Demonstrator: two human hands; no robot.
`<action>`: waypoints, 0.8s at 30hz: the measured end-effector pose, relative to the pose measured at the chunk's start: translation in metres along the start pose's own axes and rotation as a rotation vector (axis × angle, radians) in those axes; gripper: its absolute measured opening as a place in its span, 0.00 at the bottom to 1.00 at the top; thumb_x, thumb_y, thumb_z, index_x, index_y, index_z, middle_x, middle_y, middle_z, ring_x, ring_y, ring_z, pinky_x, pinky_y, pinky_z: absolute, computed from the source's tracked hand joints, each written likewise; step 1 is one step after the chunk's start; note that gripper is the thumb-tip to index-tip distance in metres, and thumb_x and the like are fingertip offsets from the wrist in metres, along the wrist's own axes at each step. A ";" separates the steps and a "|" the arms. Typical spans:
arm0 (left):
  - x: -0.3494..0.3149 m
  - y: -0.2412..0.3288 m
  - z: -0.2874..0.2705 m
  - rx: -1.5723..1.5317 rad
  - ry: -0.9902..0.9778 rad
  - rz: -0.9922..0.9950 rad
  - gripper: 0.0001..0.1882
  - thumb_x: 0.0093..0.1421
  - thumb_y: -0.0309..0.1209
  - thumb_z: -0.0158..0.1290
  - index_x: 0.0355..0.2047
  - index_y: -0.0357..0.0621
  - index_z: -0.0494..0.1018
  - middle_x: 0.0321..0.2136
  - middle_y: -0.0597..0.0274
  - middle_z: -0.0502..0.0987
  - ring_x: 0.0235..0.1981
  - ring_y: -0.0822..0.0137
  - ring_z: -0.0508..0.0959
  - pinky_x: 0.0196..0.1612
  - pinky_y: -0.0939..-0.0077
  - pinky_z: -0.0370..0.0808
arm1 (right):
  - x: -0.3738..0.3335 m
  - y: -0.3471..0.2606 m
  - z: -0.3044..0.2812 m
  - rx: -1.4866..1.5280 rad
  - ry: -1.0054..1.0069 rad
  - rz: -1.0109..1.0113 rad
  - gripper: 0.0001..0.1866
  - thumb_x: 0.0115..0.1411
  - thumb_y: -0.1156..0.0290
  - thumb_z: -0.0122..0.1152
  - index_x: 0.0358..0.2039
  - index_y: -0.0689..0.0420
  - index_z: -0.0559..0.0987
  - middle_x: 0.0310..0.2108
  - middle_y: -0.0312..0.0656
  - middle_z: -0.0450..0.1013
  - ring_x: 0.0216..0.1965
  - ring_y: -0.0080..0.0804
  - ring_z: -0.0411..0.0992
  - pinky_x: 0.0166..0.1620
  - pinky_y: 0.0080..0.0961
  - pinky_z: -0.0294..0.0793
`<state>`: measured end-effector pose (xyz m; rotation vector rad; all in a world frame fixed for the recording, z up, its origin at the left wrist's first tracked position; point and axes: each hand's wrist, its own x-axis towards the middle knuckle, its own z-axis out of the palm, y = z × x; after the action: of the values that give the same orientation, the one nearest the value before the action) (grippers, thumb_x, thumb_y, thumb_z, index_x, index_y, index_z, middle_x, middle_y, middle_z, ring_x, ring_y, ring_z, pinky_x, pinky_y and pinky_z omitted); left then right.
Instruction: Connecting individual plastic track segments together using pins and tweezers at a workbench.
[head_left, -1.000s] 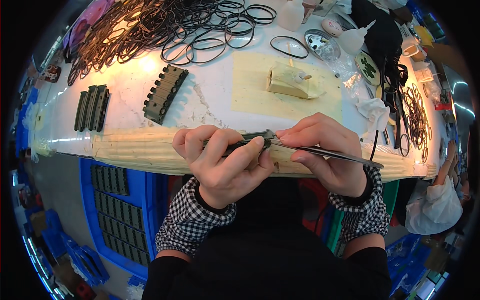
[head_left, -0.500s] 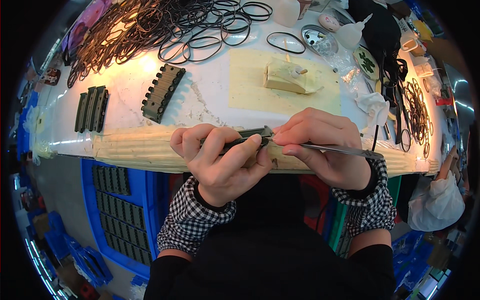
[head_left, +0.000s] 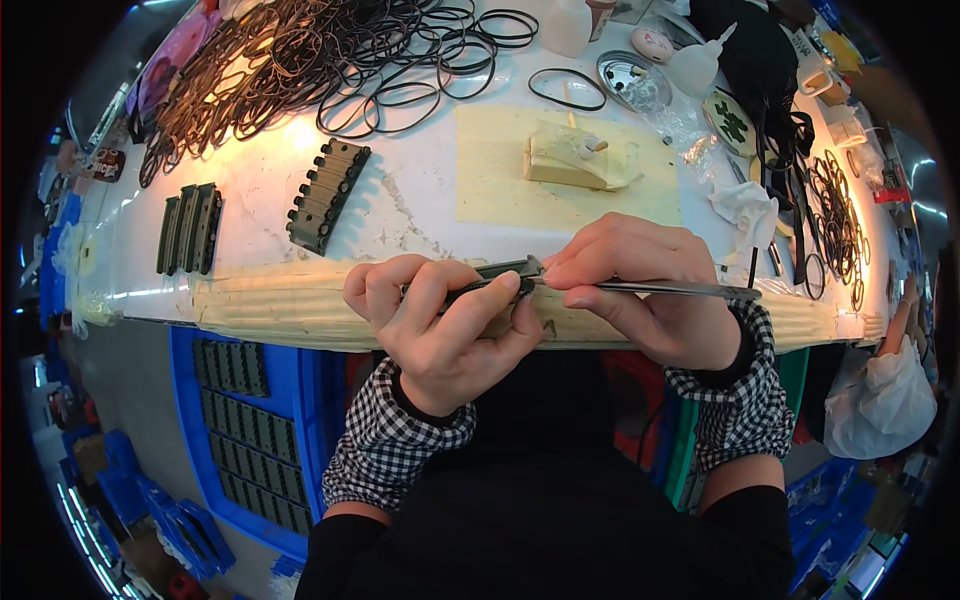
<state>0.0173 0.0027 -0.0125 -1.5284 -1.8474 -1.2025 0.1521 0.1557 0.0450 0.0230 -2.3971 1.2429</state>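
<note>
My left hand [head_left: 440, 330] is closed around a dark green molded part [head_left: 505, 268], held above the padded front edge of the table; the fingers hide most of it. Pinched in my right hand [head_left: 640, 285] is a slim metal tool [head_left: 690, 289] with a wider, flattened back end. Its tip meets or nearly meets the part's right end, where my right fingertips are close to the left thumb. On the table beyond my left hand lies a ribbed dark green part [head_left: 328, 195] with round knobs along its sides. Farther left, several similar green strips [head_left: 188, 230] stand side by side.
A heap of black rubber loops [head_left: 290, 70] covers the far left. Ahead sits a wrapped yellowish block [head_left: 570, 158] on a yellow sheet [head_left: 485, 190]. A metal dish [head_left: 632, 80] and squeeze bottle [head_left: 697, 66] are far right. Below left, a blue crate [head_left: 190, 420] holds rows of green parts.
The whole view has shifted slightly. Both hands keep nearly the same pose on the part and the tool, whose back end sits a little differently.
</note>
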 end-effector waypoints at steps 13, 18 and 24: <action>0.000 0.000 0.000 0.005 0.006 0.006 0.13 0.37 0.31 0.66 0.27 0.55 0.77 0.22 0.74 0.72 0.33 0.65 0.67 0.40 0.69 0.61 | 0.001 0.000 -0.002 -0.014 -0.011 -0.022 0.07 0.58 0.72 0.64 0.32 0.62 0.77 0.29 0.42 0.75 0.30 0.37 0.74 0.32 0.26 0.73; -0.001 -0.001 0.000 0.003 0.002 0.003 0.13 0.37 0.31 0.66 0.27 0.54 0.77 0.22 0.73 0.72 0.33 0.65 0.67 0.40 0.69 0.62 | 0.001 0.001 -0.001 -0.015 -0.006 -0.023 0.07 0.57 0.73 0.64 0.32 0.62 0.77 0.29 0.42 0.74 0.30 0.37 0.74 0.32 0.26 0.72; -0.002 -0.001 0.006 0.021 0.071 -0.027 0.12 0.33 0.35 0.65 0.22 0.62 0.78 0.20 0.78 0.68 0.31 0.70 0.67 0.40 0.66 0.57 | 0.000 -0.002 0.002 -0.091 -0.004 -0.072 0.08 0.57 0.71 0.64 0.32 0.61 0.76 0.28 0.41 0.73 0.30 0.36 0.74 0.30 0.27 0.73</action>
<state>0.0173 0.0064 -0.0171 -1.4355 -1.8340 -1.2295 0.1516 0.1532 0.0457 0.0839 -2.4310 1.1015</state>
